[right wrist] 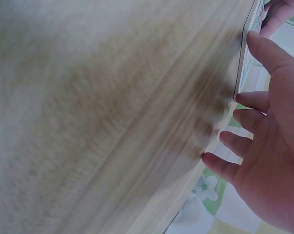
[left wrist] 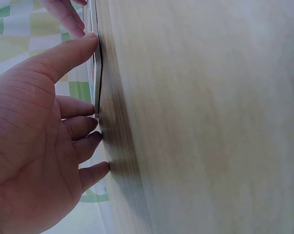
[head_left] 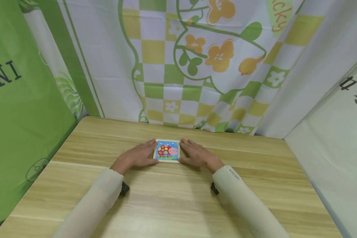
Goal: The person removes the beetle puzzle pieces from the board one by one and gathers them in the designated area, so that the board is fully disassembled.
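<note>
While both hands frame the small picture board [head_left: 167, 150] on the wooden table [head_left: 172, 205], we judge the step in hand to be steadying or squaring it; it lies between the hands, centred in front of the person, with its ladybird picture [head_left: 164, 150] facing up inside a pale rim [head_left: 166, 161]. Our left hand [head_left: 139, 155] is spread wide, its thumb set apart at the near left corner and its relaxed fingers reaching along the left side; our right hand [head_left: 197, 154] mirrors it on the right, thumb at the near corner, fingers loosely fanned toward the far one; neither wraps around the board, and how hard either presses we cannot tell.

To do this well, we match the pressure from both sides, since a stronger push from one hand would probably slide or twist so light-looking a thing; we work on the rim and leave the picture uncovered, so that its lines guide our alignment; we let the little fingers brush the table as a rest; should we want to lift, we would do best to draw thumbs and fingers in evenly, raising both sides together.
</note>
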A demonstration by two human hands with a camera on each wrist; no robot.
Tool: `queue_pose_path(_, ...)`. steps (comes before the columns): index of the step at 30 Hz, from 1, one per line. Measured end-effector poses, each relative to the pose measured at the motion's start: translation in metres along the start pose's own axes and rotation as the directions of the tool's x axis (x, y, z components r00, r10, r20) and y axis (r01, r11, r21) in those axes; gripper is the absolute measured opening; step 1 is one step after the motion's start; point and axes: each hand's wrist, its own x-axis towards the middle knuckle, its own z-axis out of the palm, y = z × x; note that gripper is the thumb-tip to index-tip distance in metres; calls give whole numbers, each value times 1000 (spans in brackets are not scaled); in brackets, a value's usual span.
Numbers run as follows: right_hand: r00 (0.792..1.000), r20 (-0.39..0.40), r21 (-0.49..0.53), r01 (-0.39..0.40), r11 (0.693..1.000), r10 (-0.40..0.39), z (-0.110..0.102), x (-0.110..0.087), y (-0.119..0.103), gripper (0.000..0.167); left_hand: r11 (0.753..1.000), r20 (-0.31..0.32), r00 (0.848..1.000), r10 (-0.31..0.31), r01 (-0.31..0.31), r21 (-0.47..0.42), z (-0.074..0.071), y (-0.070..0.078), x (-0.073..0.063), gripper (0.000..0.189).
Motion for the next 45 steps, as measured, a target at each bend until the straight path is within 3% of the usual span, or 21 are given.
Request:
queue_pose_path(8,1000,16,-20,-25,999,25,-2,-1,-1,83,1000,14,1000,5,-5,9,-4,4,1,87)
queue_pose_path(18,999,29,-35,-41,999,42,4,-14,-6,82,1000,30,1000,3,-4,29,2,11,-1,86)
queue_pose_path(33,1000,1,-60,-21,998,21,5,-48,-9,79,996,30,998,51,-53,66,9,35,-5,85)
queue_pose_path(45,998,6,-27,-69,997,69,8,-74,-6,79,992,32,997,65,-68,108,18,60,-6,83)
